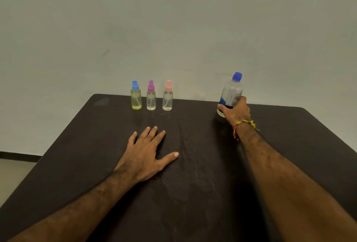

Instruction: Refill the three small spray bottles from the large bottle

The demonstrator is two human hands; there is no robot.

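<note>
A dark bench [193, 174] carries everything. At its far right, the large bottle [231, 92] with a blue cap leans slightly, clear-walled, its contents hard to judge; the right hand [236, 111] has its fingers [242, 100] wrapped around the lower body. Well to the left, near the far edge, three capped spray bottles stand upright in a row: the blue-capped one [136, 96] yellowish, the purple-capped one [151, 97] and the pink-capped one [167, 97] clear. The left hand [146, 154] lies flat before them, fingers spread, holding nothing.
</note>
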